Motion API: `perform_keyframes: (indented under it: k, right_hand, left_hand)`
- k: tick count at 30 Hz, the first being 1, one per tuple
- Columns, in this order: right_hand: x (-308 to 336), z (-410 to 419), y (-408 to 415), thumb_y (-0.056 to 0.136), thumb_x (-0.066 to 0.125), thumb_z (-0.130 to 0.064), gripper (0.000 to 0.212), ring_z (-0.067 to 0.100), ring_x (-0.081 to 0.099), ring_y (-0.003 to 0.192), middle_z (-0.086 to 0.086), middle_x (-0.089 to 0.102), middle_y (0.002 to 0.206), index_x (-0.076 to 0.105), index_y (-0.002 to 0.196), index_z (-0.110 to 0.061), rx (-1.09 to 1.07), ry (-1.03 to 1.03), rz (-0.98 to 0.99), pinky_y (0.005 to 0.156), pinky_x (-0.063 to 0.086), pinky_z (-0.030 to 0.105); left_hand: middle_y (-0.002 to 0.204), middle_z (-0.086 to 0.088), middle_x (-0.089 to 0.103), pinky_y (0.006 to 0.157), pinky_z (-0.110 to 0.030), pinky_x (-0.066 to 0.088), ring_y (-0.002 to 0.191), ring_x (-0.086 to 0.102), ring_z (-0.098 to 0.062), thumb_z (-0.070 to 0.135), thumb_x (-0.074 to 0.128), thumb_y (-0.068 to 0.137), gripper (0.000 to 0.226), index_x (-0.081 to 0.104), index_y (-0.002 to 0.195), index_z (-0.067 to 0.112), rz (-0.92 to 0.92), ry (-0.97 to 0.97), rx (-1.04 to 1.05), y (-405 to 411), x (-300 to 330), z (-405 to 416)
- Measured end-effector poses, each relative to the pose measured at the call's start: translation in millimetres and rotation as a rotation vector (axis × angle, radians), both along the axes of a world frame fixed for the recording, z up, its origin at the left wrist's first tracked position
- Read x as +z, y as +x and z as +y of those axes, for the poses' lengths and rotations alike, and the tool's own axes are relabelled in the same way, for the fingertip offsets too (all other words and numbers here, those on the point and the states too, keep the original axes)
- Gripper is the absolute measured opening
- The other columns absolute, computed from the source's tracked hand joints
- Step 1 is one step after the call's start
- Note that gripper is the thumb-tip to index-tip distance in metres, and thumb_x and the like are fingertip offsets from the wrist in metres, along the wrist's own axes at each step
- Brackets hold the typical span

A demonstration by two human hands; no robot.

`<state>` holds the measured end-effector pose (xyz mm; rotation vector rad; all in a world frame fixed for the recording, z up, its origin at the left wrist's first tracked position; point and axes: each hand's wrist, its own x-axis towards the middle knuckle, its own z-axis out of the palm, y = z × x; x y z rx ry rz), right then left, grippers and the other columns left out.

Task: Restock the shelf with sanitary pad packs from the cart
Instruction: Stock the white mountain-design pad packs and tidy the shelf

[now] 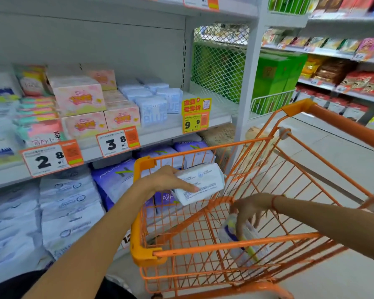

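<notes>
My left hand point(166, 180) grips a white sanitary pad pack point(203, 182) with small print, held above the front left corner of the orange wire cart point(203, 249). Down inside the cart, my right hand point(249, 210) reaches with its fingers curled over the top of another pad pack point(244, 244), white with blue and yellow, standing in the basket. The grey shelf point(160, 134) to the left holds pink, blue and white pad packs behind price tags.
The lower shelf carries purple packs point(115, 180) and white packs point(69, 203). A yellow price tag point(194, 115) sticks out at the shelf end. A green box point(274, 80) sits behind a wire rack. Snack shelves point(343, 83) line the aisle at right.
</notes>
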<state>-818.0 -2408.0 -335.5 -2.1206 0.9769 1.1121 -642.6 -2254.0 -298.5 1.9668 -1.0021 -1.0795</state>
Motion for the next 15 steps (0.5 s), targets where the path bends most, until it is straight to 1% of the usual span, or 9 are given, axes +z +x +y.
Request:
perform_keyframes:
  k: [2, 4, 5, 7, 8, 9, 11, 12, 15]
  right_hand:
    - [22.7, -2.0, 3.2, 0.081, 0.072, -0.021, 0.064, 0.03, 0.042, 0.131, 0.002, 0.043, 0.139, 0.044, 0.138, -0.012, -0.177, 0.132, -0.213, 0.098, 0.048, 0.037]
    - [43.7, -12.1, 5.5, 0.076, 0.07, -0.029, 0.057, 0.024, 0.053, 0.11, 0.002, 0.053, 0.122, 0.052, 0.128, -0.013, -0.367, 0.237, -0.517, 0.09, 0.05, 0.039]
    - [55.0, -15.5, 6.1, 0.076, 0.069, -0.033, 0.05, 0.021, 0.056, 0.099, 0.003, 0.058, 0.112, 0.057, 0.12, -0.013, -0.463, 0.319, -0.649, 0.084, 0.053, 0.037]
    - [68.9, -19.8, 5.9, 0.083, 0.065, -0.029, 0.021, 0.019, 0.058, 0.085, 0.004, 0.062, 0.095, 0.063, 0.098, -0.014, -0.602, 0.447, -0.869, 0.071, 0.054, 0.031]
    - [74.9, -19.2, 5.9, 0.081, 0.068, -0.029, 0.02, 0.02, 0.057, 0.081, 0.005, 0.061, 0.09, 0.062, 0.091, -0.013, -0.645, 0.478, -0.95, 0.069, 0.052, 0.03]
    - [79.9, -18.0, 6.4, 0.071, 0.076, -0.031, 0.031, 0.022, 0.056, 0.08, 0.006, 0.061, 0.089, 0.06, 0.089, -0.012, -0.663, 0.535, -1.009, 0.07, 0.05, 0.031]
    - [90.9, -13.6, 7.9, 0.048, 0.088, -0.031, 0.053, 0.027, 0.062, 0.08, 0.01, 0.065, 0.09, 0.063, 0.09, -0.011, -0.683, 0.703, -1.065, 0.074, 0.05, 0.035]
    - [96.0, -9.8, 8.6, 0.043, 0.089, -0.029, 0.053, 0.027, 0.066, 0.078, 0.011, 0.069, 0.089, 0.068, 0.088, -0.01, -0.701, 0.799, -1.081, 0.073, 0.052, 0.034]
    - [108.8, 4.1, 12.5, 0.031, 0.091, -0.027, 0.055, 0.025, 0.071, 0.069, 0.011, 0.073, 0.084, 0.076, 0.081, -0.01, -0.791, 0.918, -1.167, 0.065, 0.058, 0.034]
  left_hand:
    - [0.119, -0.001, 0.06, 0.09, -0.027, 0.048, 0.104, 0.059, -0.017, 0.024, 0.084, 0.069, 0.066, 0.052, 0.126, 0.013, -0.03, -0.119, -0.001, -3.4, 0.6, 2.5]
    - [0.128, 0.003, 0.052, 0.098, -0.03, 0.046, 0.115, 0.053, -0.015, 0.021, 0.085, 0.067, 0.077, 0.043, 0.132, 0.023, -0.016, -0.288, 0.012, -6.9, 5.4, 7.9]
    - [0.128, 0.005, 0.051, 0.098, -0.03, 0.047, 0.115, 0.053, -0.013, 0.018, 0.084, 0.068, 0.077, 0.041, 0.131, 0.028, 0.022, -0.383, 0.03, -8.3, 9.4, 11.1]
    - [0.119, 0.011, 0.056, 0.087, -0.024, 0.054, 0.105, 0.059, -0.004, 0.009, 0.081, 0.07, 0.074, 0.042, 0.128, 0.032, 0.126, -0.55, 0.08, -10.2, 17.7, 17.7]
    - [0.113, 0.015, 0.058, 0.082, -0.02, 0.054, 0.1, 0.061, 0.0, 0.005, 0.08, 0.071, 0.073, 0.043, 0.127, 0.033, 0.145, -0.607, 0.094, -10.9, 21.9, 20.2]
    - [0.111, 0.017, 0.058, 0.082, -0.019, 0.054, 0.099, 0.061, 0.001, 0.005, 0.081, 0.07, 0.073, 0.044, 0.126, 0.034, 0.153, -0.657, 0.105, -11.5, 26.5, 22.6]
    - [0.115, 0.014, 0.06, 0.09, -0.027, 0.053, 0.107, 0.061, -0.008, 0.01, 0.086, 0.064, 0.074, 0.048, 0.121, 0.04, 0.191, -0.738, 0.169, -10.2, 34.8, 25.5]
    - [0.12, 0.01, 0.06, 0.09, -0.03, 0.053, 0.109, 0.061, -0.011, 0.013, 0.087, 0.061, 0.074, 0.05, 0.119, 0.041, 0.214, -0.767, 0.219, -9.8, 41.7, 27.6]
    - [0.123, 0.003, 0.062, 0.073, -0.026, 0.056, 0.101, 0.063, -0.014, 0.015, 0.083, 0.066, 0.069, 0.05, 0.125, 0.032, 0.369, -0.797, 0.312, -6.5, 68.8, 38.4]
